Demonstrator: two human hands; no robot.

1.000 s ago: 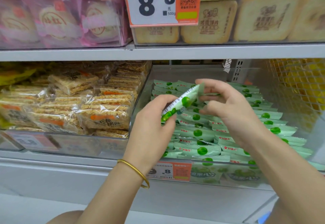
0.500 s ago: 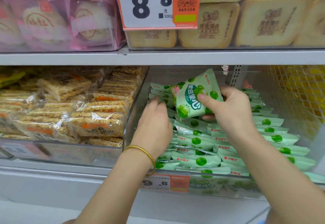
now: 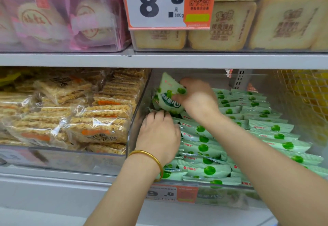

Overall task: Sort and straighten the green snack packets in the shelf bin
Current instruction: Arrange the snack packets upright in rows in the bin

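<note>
Green packet [image 3: 167,95] pinched by right hand [image 3: 197,99]; left hand [image 3: 158,134] among binned packets [image 3: 205,169], grip unclear; tag [image 3: 156,3] reads "8.8".

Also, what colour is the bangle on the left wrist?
The bangle is gold; the head view shows it.

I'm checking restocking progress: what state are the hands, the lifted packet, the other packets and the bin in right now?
shelf bin, clear-walled, nearly full.
binned packets, overlapping in rows.
lifted packet, tilted at the back-left corner, printed face showing.
right hand, grips the lifted packet; blurred.
left hand, rests on the left row; fingertips hidden, grip unclear.
</note>
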